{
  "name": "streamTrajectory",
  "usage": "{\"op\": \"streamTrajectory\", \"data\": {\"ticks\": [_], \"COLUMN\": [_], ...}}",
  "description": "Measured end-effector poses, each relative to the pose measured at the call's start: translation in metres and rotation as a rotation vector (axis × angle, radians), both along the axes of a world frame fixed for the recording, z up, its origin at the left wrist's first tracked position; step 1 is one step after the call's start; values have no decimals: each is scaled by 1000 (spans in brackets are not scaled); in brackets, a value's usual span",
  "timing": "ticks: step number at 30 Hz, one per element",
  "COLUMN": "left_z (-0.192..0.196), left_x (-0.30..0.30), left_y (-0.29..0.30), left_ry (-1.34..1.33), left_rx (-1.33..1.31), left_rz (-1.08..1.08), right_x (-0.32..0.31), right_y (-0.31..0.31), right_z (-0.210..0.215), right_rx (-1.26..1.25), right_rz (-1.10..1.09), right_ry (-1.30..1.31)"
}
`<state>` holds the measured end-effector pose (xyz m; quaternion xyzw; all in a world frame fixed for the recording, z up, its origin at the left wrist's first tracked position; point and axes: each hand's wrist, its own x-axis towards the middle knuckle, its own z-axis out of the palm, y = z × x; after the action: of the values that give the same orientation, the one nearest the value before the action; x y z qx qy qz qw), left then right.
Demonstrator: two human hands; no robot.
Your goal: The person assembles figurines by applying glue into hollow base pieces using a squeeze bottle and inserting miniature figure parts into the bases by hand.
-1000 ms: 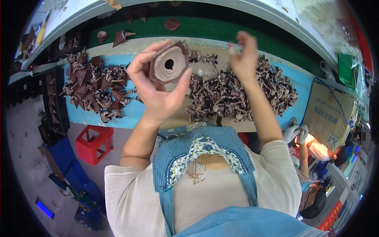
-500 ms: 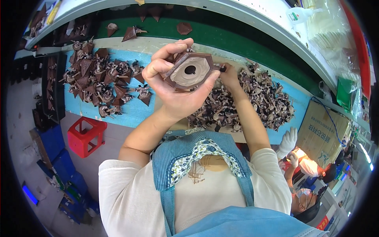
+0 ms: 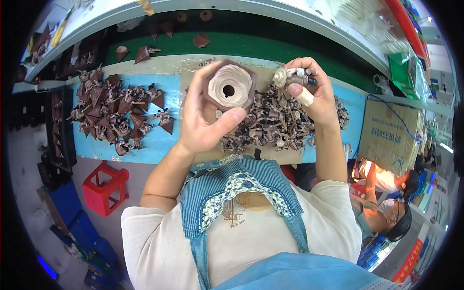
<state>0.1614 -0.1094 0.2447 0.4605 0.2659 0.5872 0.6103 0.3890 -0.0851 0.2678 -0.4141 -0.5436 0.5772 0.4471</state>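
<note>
1. Both hands are raised above the worktop (image 3: 145, 145): the left hand (image 3: 205, 118) is curled around a brown hexagonal part (image 3: 229, 88) with a pale, ridged face and a round centre hole, thumb under it and fingers along its far edge.
2. The right hand (image 3: 309, 92), just right of that part, is closed on a few small metal-capped fittings (image 3: 290, 76); one finger wears a pale bandage.
3. Judging by the pose, a fitting is about to be mated with the hexagonal part; that calls for lining one fitting up with the hole while keeping hold of the others.
4. Below both hands lies a heap of small dark fittings (image 3: 270, 123) on a cardboard sheet.
5. Left of the left hand, brown cone-shaped pieces (image 3: 118, 113) are scattered; nothing blocks the gap between the hands.
</note>
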Motion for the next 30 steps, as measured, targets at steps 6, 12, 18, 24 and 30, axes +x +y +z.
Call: {"op": "streamTrajectory", "data": {"ticks": [6,12,18,24,30], "left_z": [9,26,29,23,18], "left_x": [5,19,24,23,21], "left_y": [-16,-25,-29,-29,-26], "left_ry": [470,634,640,633,584], "left_rx": [48,161,248,248,207], "left_rz": [-154,-58,22,-30,-111], "right_x": [-6,-23,-34,-36,-39], "right_y": [-29,-41,-42,-38,-32], "right_z": [30,56,73,72,57], "right_rx": [183,471,698,725,706], "right_rz": [120,213,277,373,366], "right_ry": [-214,-587,-847,-820,-621]}}
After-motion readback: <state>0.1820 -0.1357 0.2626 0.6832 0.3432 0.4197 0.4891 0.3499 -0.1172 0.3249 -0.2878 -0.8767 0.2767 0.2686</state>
